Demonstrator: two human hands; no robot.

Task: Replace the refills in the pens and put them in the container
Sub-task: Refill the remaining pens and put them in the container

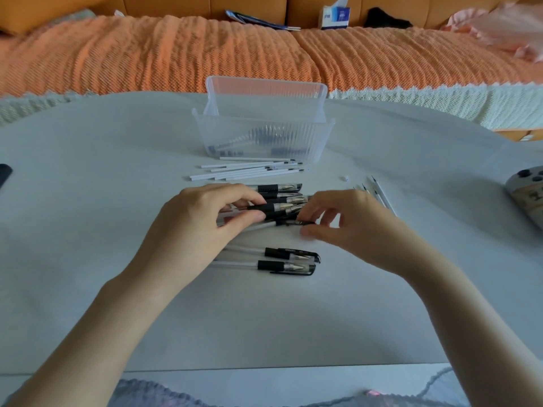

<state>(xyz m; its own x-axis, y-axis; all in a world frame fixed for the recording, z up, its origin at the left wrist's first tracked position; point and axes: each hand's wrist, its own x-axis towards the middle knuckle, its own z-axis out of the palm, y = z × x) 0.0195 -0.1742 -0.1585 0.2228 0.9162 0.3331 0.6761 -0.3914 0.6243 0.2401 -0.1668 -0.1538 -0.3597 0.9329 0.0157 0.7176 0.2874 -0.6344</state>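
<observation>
The grip of the left hand [205,218] is pressed together: thumb and fingers pinch one pen [273,207] at its black rubber sleeve, low over the counter [88,230]. The right hand [346,221] comes to the point end of the pen with thumb and forefinger curled toward each other. They are blurred, so I cannot tell if this grip already pinches the pen or is only near it.

I judge that the step in hand is to open this pen, so the old refill can come out. The next move calls for a firm hold from the left hand while the right hand unscrews or pulls off the front part, without pushing the other pens away.

Under both hands lies the heap of pens [282,189], and two more pens [291,261] lie just nearer to the person. Beyond the heap, the white new refills [249,168] lie in a loose row, touching or almost touching the clear container [264,136]. Through its ribbed wall some dark pens show inside. A few thin refills [382,195] lie beside the right hand, probably the used ones.
</observation>
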